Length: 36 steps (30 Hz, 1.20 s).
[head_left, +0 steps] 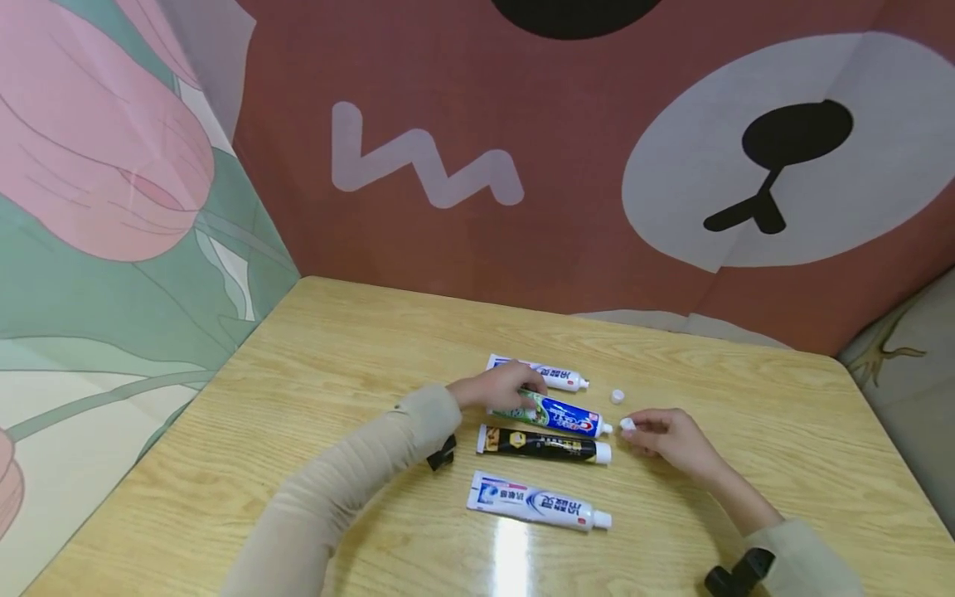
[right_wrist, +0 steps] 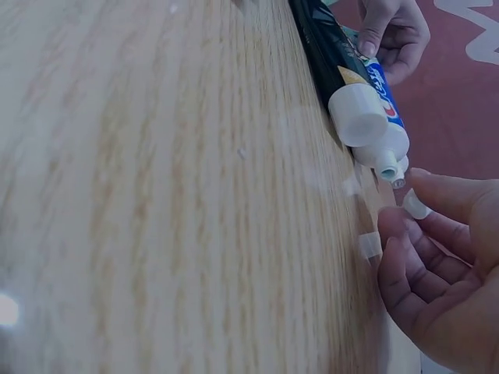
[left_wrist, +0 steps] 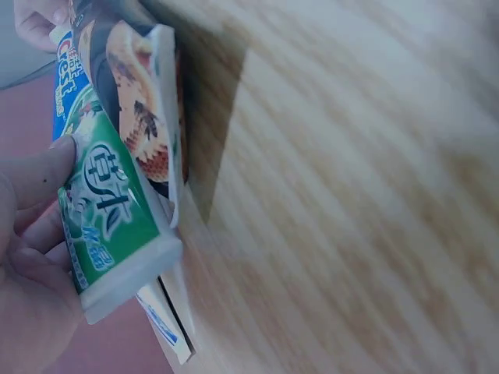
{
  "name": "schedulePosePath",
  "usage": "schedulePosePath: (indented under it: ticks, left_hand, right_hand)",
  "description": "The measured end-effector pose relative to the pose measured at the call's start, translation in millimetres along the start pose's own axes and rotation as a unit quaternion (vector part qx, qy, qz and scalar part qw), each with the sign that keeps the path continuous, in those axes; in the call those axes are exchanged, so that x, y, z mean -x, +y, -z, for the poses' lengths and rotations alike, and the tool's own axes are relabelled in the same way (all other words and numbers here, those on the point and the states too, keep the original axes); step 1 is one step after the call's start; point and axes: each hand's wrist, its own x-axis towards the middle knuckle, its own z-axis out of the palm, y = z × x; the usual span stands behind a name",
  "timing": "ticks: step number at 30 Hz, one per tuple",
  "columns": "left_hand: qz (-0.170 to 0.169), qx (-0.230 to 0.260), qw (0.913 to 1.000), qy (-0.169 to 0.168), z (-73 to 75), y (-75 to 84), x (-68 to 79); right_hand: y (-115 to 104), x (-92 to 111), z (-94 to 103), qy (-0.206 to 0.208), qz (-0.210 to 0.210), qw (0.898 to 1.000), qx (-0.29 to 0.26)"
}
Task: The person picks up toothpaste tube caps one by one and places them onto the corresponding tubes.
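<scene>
My left hand (head_left: 501,386) grips the flat-end half of a blue and green Crest toothpaste tube (head_left: 565,414), thumb on its near face in the left wrist view. That tube's nozzle (right_wrist: 388,169) is bare and points right. Just off the nozzle, my right hand (head_left: 673,439) pinches a small white cap (right_wrist: 415,205) between thumb and fingers. A black toothpaste tube (head_left: 540,444) with its white cap on lies right in front of the Crest one. Behind it lies a white and blue toothpaste tube (head_left: 561,378), its nozzle uncapped, partly hidden by my left hand.
A loose white cap (head_left: 617,396) lies on the wooden table (head_left: 373,332) near the rear tube's nozzle. Closest to me is another white and blue toothpaste tube (head_left: 539,501), capped. Printed cloth with a bear face (head_left: 448,249) borders the table's far edge.
</scene>
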Motion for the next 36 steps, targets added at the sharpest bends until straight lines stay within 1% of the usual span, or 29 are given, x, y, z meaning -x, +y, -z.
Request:
schedulePosePath:
  ticks: [6, 11, 14, 20, 25, 31, 36]
  left_hand:
    - [-0.008, 0.024, 0.9996, 0.016, 2.8, 2.7, 4.6]
    - [-0.017, 0.048, 0.9980, 0.036, 1.2, -0.1, 6.2]
    - [-0.014, 0.078, 0.9959, 0.044, 2.0, -1.4, 8.2]
    - [-0.003, 0.125, 0.9907, 0.053, 6.5, -0.5, 10.6]
    - [0.012, 0.159, 0.9858, 0.051, 9.2, 3.4, 13.0]
    - [0.002, 0.166, 0.9848, 0.050, 9.5, 6.3, 13.5]
    - [0.007, 0.171, 0.9840, 0.050, 10.1, 8.4, 13.5]
  right_hand:
    - [-1.8, 1.1, 0.2, 0.018, 0.010, 1.000, -0.010]
    - [-2.2, 1.2, -1.2, 0.029, 0.022, 0.999, -0.034]
    - [-2.1, 1.5, -2.0, 0.036, 0.028, 0.998, -0.049]
    - [-2.6, 3.4, -1.6, 0.051, 0.047, 0.997, -0.043]
    - [-3.3, 3.9, -2.1, 0.056, 0.061, 0.996, -0.045]
    - [-4.9, 4.6, -4.5, 0.050, 0.089, 0.994, -0.047]
    - [-9.8, 6.3, -5.9, 0.045, 0.094, 0.993, -0.058]
